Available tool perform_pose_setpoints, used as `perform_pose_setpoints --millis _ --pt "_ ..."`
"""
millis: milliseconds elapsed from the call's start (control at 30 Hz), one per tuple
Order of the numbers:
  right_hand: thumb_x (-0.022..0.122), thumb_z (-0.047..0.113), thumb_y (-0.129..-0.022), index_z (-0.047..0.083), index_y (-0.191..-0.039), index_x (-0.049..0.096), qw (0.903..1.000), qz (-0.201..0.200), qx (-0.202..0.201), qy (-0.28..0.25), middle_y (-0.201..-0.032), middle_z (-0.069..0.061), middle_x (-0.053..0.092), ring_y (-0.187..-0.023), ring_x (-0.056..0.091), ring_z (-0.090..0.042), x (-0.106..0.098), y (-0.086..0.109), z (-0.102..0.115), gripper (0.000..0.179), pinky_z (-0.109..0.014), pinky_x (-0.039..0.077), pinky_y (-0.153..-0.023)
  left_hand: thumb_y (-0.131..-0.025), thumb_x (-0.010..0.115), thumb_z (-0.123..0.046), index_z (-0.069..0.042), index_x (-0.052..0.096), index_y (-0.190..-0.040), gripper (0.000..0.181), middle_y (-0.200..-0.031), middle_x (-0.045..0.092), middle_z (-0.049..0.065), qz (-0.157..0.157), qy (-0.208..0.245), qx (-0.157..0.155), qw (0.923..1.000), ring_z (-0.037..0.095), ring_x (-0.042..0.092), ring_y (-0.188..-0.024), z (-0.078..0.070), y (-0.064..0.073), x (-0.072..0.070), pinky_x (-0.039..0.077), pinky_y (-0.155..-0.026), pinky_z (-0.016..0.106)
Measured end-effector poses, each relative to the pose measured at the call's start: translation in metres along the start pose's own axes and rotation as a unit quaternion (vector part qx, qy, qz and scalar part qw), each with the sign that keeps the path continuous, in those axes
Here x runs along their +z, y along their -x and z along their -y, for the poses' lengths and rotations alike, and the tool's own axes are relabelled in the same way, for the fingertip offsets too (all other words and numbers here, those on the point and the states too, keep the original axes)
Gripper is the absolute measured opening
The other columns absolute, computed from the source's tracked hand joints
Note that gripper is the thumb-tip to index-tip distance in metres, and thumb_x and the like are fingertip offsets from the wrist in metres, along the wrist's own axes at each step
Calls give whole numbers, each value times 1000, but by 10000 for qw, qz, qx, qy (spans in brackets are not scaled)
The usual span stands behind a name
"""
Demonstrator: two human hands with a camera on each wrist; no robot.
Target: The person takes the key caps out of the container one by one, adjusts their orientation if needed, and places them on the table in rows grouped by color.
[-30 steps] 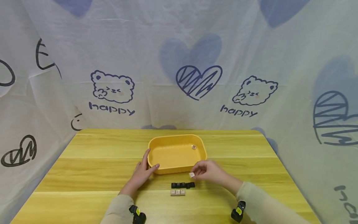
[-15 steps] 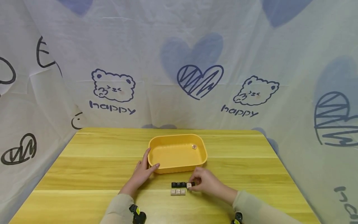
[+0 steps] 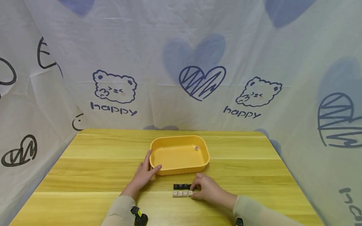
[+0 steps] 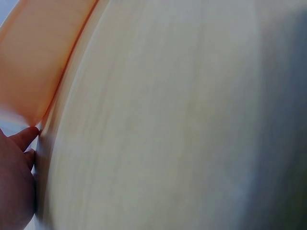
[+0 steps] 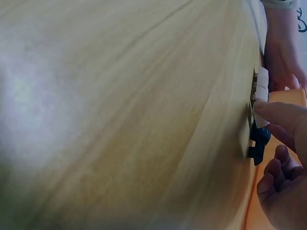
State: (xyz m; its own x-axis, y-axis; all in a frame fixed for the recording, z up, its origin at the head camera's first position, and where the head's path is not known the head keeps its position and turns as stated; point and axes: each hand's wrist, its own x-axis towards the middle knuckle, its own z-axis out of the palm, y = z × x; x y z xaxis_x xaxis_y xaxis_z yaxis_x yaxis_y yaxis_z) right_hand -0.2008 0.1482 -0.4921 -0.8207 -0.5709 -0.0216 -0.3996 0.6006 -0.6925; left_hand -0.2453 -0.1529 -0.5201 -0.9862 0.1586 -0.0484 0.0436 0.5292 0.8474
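Observation:
My right hand point(image 3: 210, 190) pinches a white keycap point(image 3: 190, 193) between thumb and index finger. That keycap sits low at the right end of a row of white keycaps point(image 3: 180, 194). Just behind runs a row of black keycaps point(image 3: 180, 186), its right end partly hidden by the fingers. In the right wrist view the thumb point(image 5: 276, 113) presses on the white row. My left hand point(image 3: 142, 174) rests against the left front corner of a yellow plastic tray point(image 3: 179, 171), thumb and fingers spread and fairly straight. One light keycap point(image 3: 196, 148) lies inside the tray.
The wooden table point(image 3: 99, 175) extends on both sides of the tray. Behind and beside it hangs a pale cloth point(image 3: 158, 103) printed with hearts and bears. A black wrist camera point(image 3: 139, 217) sits on the left sleeve.
My right hand has brought the white keycap from beside the tray's front, over the black row, toward me to the right end of the white row. The left hand and tray stay put.

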Motion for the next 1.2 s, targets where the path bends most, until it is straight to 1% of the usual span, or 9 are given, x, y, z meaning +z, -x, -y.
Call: perform_pose_setpoints --millis 100,233,333,467,600,700,833,1000,1200 --pt "86 14 -73 16 -84 75 10000 34 7 -32 -80 6 49 -70 47 -7 1 0 0 16 -23 44 -63 -93 61 -47 -21 5 -158 90 -158 19 19 2 1 7 10000 54 7 -140 0 -1 1 3 -111 65" --pt "86 15 -73 16 -85 75 10000 43 37 21 -79 6 48 -69 46 -6 2 -1 -1 17 -22 44 -62 -93 61 -48 -21 5 -158 90 -158 18 20 -5 2 -16 10000 55 7 -140 1 -1 1 3 -110 66" --pt "86 16 -73 17 -86 75 9999 37 25 93 -79 7 48 -70 46 -6 3 -1 0 18 -21 44 -63 -93 61 -49 -22 4 -158 90 -159 17 20 5 1 -54 10000 56 5 -140 1 -1 1 4 -109 67" --pt "86 18 -72 17 -87 74 10000 30 -7 37 -80 6 49 -72 47 -7 2 0 1 19 -22 44 -65 -93 61 -49 -22 4 -158 90 -159 16 20 29 -7 -91 10000 56 5 -139 0 0 1 4 -109 68" --pt "84 19 -77 15 -91 74 9999 -80 -8 -129 -84 5 51 -74 51 -11 -3 1 3 18 -24 46 -66 -93 61 -50 -23 4 -158 90 -159 16 19 52 14 -121 9999 56 4 -139 -2 1 1 4 -109 68" --pt "81 16 -81 13 -96 75 9997 -155 65 -182 -85 4 52 -74 52 -14 -6 1 3 17 -24 46 -65 -93 61 -50 -23 4 -158 90 -159 15 19 56 35 -129 9999 56 3 -139 -3 2 0 4 -109 68" --pt "80 15 -83 12 -99 76 9996 -173 197 -131 -85 4 52 -73 51 -13 -7 -2 2 17 -24 45 -62 -93 61 -49 -22 4 -158 90 -159 16 19 43 55 -115 9999 56 3 -140 -4 2 -1 4 -109 68" --pt "79 15 -83 12 -95 76 9995 -268 180 -33 -83 4 52 -72 50 -10 -5 -5 0 13 -24 44 -62 -93 60 -49 -22 4 -158 90 -159 15 20 44 27 -82 10000 58 3 -139 -5 4 -1 4 -108 69" --pt "79 13 -82 13 -89 75 9990 -397 134 171 -82 8 52 -74 52 -6 -3 -9 -3 8 -25 47 -66 -94 61 -48 -21 4 -158 90 -159 15 20 67 68 -9 10000 55 5 -140 -5 4 -1 2 -110 66"
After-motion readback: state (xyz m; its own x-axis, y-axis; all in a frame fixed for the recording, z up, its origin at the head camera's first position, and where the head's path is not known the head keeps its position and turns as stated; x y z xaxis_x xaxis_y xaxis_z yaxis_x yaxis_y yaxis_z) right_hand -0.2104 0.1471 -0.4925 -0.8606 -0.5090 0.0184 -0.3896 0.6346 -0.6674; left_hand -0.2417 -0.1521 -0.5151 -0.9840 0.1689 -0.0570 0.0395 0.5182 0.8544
